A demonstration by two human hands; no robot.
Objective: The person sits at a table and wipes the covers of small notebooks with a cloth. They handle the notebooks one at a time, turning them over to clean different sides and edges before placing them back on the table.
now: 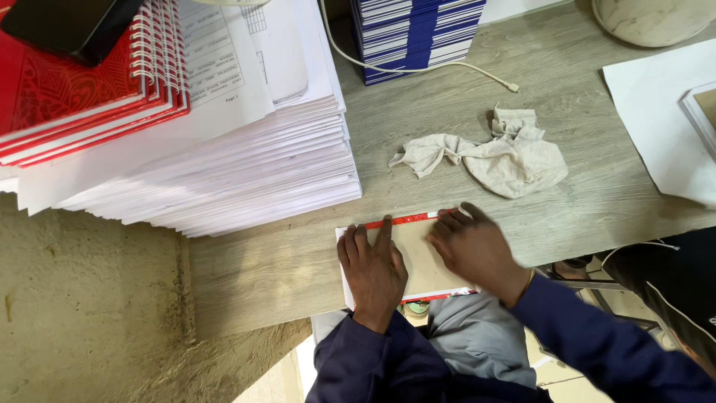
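Grey wood-grain bench [283,269] fills most of the view, with a rough concrete floor at the lower left. Nearest to the person, a flat beige board with red edges [421,257] lies at the front edge of the bench. The left hand [373,269] lies flat on it with the fingers spread, pressing down. The right hand [473,250] is also on the board, fingers bent near its upper red edge; it is blurred, so I cannot tell if it pinches anything. Just behind lies a crumpled beige cloth [507,157]. Further left stands a tall stack of white paper [253,164] with red spiral notebooks [89,89] on top. At the far edge are blue-striped books [418,33] and a white cable [418,69].
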